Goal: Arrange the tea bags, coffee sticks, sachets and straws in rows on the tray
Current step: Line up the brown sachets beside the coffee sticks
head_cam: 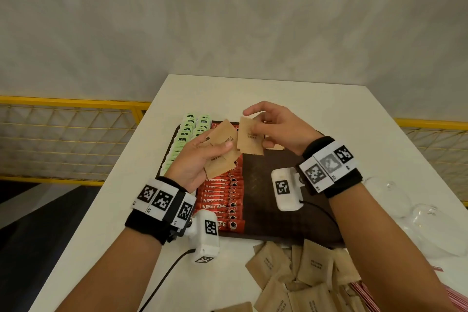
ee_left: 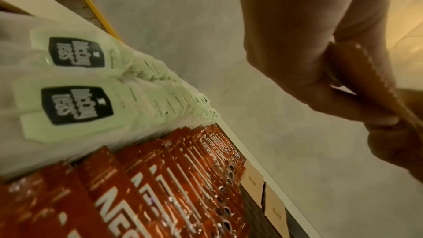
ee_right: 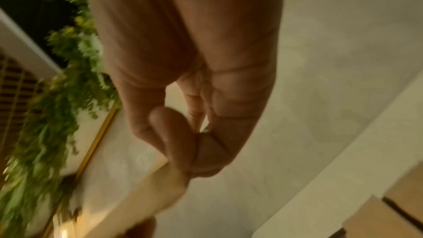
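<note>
A dark brown tray (head_cam: 268, 200) lies on the white table. Green tea bags (head_cam: 186, 132) fill its left side and red coffee sticks (head_cam: 222, 200) form a row beside them. My left hand (head_cam: 202, 157) holds a small stack of brown sugar sachets (head_cam: 220, 157) above the tray. My right hand (head_cam: 273, 126) pinches a single brown sugar sachet (head_cam: 249, 139) just right of that stack. In the left wrist view the stack's edge (ee_left: 375, 82) shows between my fingers, and two sachets (ee_left: 254, 185) lie at the tray's far end. The right wrist view shows the pinched sachet (ee_right: 146, 193).
A loose pile of brown sachets (head_cam: 304, 276) lies on the table (head_cam: 354, 114) in front of the tray. Pink-striped straws (head_cam: 453, 296) sit at the bottom right. Clear plastic packaging (head_cam: 410, 213) rests right of the tray. A yellow mesh railing (head_cam: 71, 134) runs behind the table.
</note>
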